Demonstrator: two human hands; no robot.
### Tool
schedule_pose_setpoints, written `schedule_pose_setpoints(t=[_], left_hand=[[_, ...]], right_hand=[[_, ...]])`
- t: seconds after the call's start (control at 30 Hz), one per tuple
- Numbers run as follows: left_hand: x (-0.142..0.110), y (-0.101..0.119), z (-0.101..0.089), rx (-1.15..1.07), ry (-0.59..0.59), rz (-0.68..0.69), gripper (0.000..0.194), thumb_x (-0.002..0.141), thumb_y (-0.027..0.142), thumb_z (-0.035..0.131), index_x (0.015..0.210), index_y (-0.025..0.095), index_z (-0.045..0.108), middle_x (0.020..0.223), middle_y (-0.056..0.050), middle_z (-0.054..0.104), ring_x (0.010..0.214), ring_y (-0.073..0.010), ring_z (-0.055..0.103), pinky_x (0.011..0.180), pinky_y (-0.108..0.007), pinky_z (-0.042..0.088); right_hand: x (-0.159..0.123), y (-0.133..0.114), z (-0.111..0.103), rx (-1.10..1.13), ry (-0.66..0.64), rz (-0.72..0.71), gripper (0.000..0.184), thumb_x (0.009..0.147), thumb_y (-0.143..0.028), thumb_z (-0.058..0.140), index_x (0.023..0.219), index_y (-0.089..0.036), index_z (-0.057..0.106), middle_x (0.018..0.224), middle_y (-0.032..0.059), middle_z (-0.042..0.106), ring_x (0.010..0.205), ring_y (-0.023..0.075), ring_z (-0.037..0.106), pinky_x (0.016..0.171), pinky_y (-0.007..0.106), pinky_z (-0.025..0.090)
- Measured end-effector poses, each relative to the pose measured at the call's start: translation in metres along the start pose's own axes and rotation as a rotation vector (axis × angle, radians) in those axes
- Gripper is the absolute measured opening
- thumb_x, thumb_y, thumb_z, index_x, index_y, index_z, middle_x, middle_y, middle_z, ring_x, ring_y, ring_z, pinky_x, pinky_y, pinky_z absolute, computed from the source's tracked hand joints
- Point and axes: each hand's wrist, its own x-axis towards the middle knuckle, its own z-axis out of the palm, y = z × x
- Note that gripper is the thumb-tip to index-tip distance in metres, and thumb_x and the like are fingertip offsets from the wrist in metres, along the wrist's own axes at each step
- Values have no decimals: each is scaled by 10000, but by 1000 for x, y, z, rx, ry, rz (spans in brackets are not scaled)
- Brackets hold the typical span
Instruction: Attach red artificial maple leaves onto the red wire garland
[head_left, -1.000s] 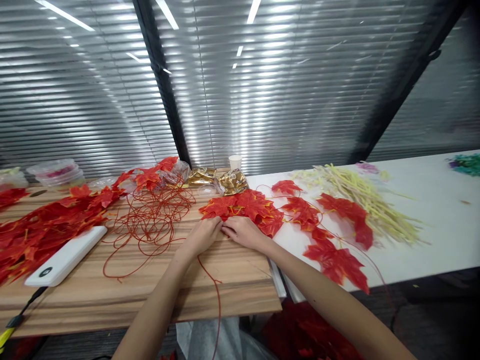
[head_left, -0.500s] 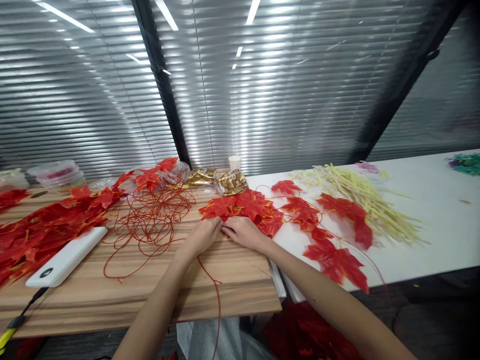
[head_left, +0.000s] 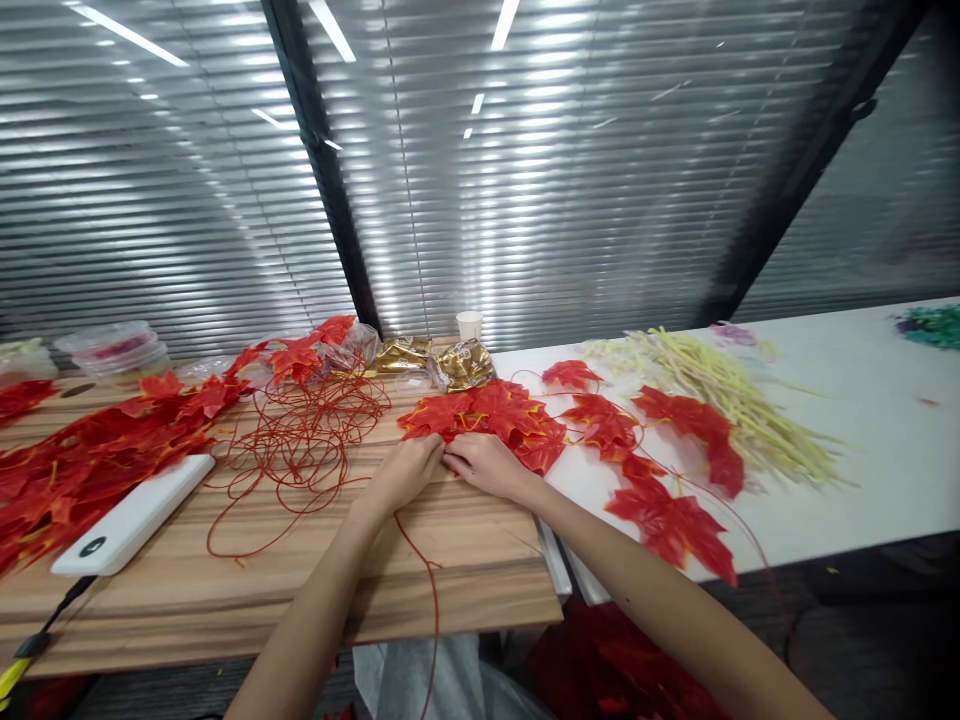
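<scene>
Touching each other, left hand (head_left: 409,470) and right hand (head_left: 486,464) meet, perhaps for finer control; their grip I cannot tell. Red leaves (head_left: 510,408) lie just beyond them, tangled string (head_left: 307,419) to their left.

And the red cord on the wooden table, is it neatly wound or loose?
Loose: the red cord lies in many crossing, uneven loops.

The red, lobed, cloth-like leaves (head_left: 507,406) carry a faint sheen; the thin red cord (head_left: 322,405) looks smooth. The brown-striped wood-grain surface (head_left: 484,560) has a smooth, satiny finish. Crumpled gold foil-like packets (head_left: 465,365) gleam, the oblong white plastic-looking case (head_left: 139,510) is smooth, the small white paper-like cup (head_left: 469,326) matt.
</scene>
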Motion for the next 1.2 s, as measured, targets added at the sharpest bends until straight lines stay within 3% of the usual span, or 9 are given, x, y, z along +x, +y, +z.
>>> schedule_pose_setpoints(t=[1.2], left_hand=[[0,0,0,51,-22,19,266,870,263,302,774,174,534,741,-64,603,665,-166,546,612,-258,355]], right_hand=[[0,-1,-3,12,-52,20,178,868,-241,452,866,-151,605,836,51,640,753,148,568,645,226,369]])
